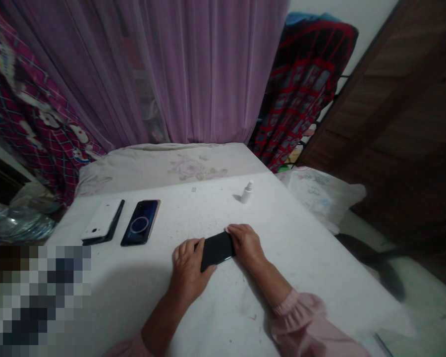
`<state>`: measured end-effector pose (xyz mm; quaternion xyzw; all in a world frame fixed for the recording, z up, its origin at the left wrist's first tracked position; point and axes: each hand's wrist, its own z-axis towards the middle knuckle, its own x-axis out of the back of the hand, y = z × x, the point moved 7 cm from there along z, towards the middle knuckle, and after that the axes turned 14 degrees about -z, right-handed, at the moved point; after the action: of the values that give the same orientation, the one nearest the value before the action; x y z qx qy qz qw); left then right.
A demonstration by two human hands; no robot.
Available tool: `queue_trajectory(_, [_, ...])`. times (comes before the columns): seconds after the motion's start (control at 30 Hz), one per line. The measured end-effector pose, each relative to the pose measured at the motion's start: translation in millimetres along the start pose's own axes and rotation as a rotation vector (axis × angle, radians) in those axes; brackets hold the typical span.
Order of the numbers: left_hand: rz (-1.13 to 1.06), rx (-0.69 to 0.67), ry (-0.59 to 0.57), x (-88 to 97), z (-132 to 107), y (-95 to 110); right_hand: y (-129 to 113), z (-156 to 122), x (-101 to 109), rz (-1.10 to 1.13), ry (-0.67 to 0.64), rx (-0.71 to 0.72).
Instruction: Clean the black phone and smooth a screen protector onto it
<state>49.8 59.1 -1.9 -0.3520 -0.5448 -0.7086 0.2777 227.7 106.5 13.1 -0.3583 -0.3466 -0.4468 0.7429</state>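
1. Well, my left hand (189,270) and right hand (246,244) held a black phone (217,250) by its two ends, near the middle of the white table (282,277), toward the bottom of the frame.
2. My left fingers (180,250) were slightly spread across the phone's left end, with the thumb along its near edge. My right fingers (238,233) lay close together over the other end. I couldn't tell how hard either hand was pressing, or whether the phone was touching the table.
3. The greatest risk, I judged, was the phone slipping, since its smooth surface gave my fingers little to grip. A drop or slide could have scratched its glass.
4. A careless reach toward the upper right could have toppled the small white spray bottle (247,192), which stood upright and apart from my hands.
5. To the left lay a white-backed phone (101,219) on something dark, and just beside it a phone with a lit blue screen (140,223). A wide sweep could have knocked them.
6. Nothing stood between my hands. Beyond the table's far edge were a pale floral cushion (163,166) and a purple curtain (208,64), while a plastic bag (319,196) sat at the right.
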Motion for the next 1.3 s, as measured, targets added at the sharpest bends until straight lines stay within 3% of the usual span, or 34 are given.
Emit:
queue_trajectory(0.1, [-0.003, 0.008, 0.007, 1.8, -0.4, 2.1, -1.8, -3.3, 2.5, -0.006, 0.021, -0.002])
queue_trajectory(0.3, [0.001, 0.033, 0.0, 3.0, 0.1, 4.0, -0.8, -51.2, 24.0, 0.023, 0.087, -0.02])
queue_trajectory(0.4, [-0.003, 0.042, -0.01, 2.3, 0.8, 2.9, -0.7, -60.6, 27.2, 0.021, 0.103, -0.023])
queue_trajectory(0.77, [0.022, 0.012, 0.025, 6.0, 1.9, 5.4, 2.5, -5.1, -4.2, 0.004, 0.048, -0.083])
queue_trajectory(1.1, [0.054, -0.005, 0.026, -2.1, 3.3, -6.1, -1.3, -62.3, 28.6, 0.037, 0.117, -0.093])
queue_trajectory(1.3, [0.043, -0.016, -0.007, -5.2, 6.4, -10.8, 1.8, -28.4, 8.7, 0.027, 0.05, -0.116])
